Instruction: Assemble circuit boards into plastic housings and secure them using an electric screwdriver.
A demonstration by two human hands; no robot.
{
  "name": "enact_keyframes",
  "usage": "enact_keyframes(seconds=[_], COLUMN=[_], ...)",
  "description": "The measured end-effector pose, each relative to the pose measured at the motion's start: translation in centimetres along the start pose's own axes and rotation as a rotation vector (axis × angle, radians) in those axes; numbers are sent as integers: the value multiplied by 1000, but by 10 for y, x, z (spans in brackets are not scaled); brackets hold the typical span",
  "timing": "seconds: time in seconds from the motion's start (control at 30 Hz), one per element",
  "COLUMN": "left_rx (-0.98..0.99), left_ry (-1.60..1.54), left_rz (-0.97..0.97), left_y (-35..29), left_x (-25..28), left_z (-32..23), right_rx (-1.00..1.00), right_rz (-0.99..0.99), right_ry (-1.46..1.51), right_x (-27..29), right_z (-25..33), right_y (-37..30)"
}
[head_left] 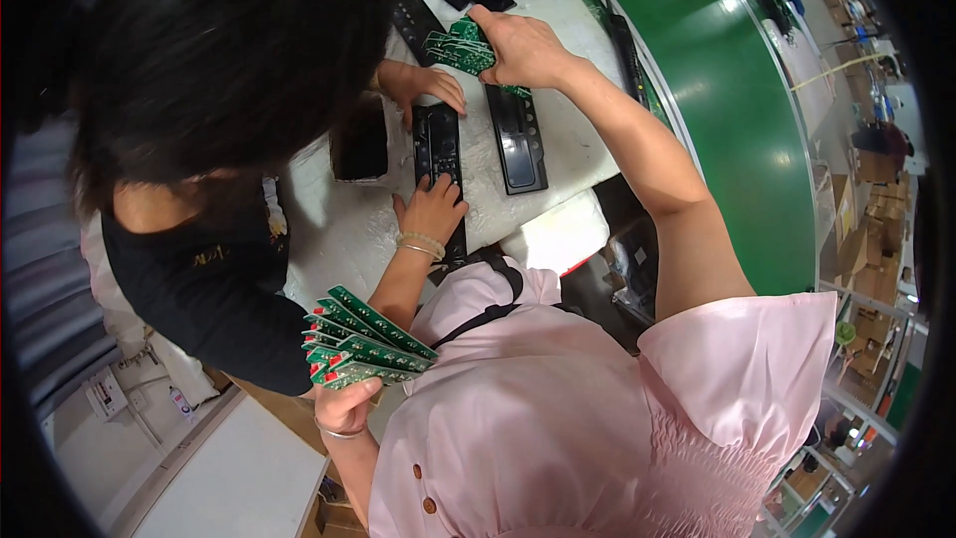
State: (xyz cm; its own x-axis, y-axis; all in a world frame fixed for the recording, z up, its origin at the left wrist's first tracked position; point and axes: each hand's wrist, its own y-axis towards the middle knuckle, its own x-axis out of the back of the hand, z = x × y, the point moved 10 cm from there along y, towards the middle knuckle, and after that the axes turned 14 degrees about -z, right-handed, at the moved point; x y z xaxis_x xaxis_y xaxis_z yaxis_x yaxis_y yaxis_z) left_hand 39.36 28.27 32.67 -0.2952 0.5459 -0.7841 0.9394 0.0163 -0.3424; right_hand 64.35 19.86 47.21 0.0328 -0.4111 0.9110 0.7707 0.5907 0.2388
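Your two hands are well apart, each closed on green circuit boards. Your left hand (347,402) grips a fan of boards (368,334) low at your left side, their long axis slanting toward your chest. Your right hand (525,48) is stretched forward, gripping a stack of boards (461,50); whether this stack touches something below, I cannot tell. The relation that matters most: a black casing (518,154) lies just nearer to you than the right hand, its long axis running away from you; the left hand is much farther from it. To its left, a co-worker's hands (435,214) are on another casing (436,134).
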Motion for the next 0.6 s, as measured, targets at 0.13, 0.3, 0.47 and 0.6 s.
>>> enact_keyframes(seconds=[0.13,0.3,0.47,0.6], left_rx=[-48,-116,-230,-157], left_ry=[120,240,232,205], left_rz=[-291,-600,-656,-651], left_y=[-88,-136,-125,-115], left_x=[-6,-36,-28,-38], left_z=[-72,-131,-146,-147], right_rx=[82,164,315,485], right_rz=[13,-14,-96,-206], right_ry=[11,66,103,107], right_x=[-10,-17,-30,-42], right_z=[26,55,94,144], right_y=[25,45,74,99])
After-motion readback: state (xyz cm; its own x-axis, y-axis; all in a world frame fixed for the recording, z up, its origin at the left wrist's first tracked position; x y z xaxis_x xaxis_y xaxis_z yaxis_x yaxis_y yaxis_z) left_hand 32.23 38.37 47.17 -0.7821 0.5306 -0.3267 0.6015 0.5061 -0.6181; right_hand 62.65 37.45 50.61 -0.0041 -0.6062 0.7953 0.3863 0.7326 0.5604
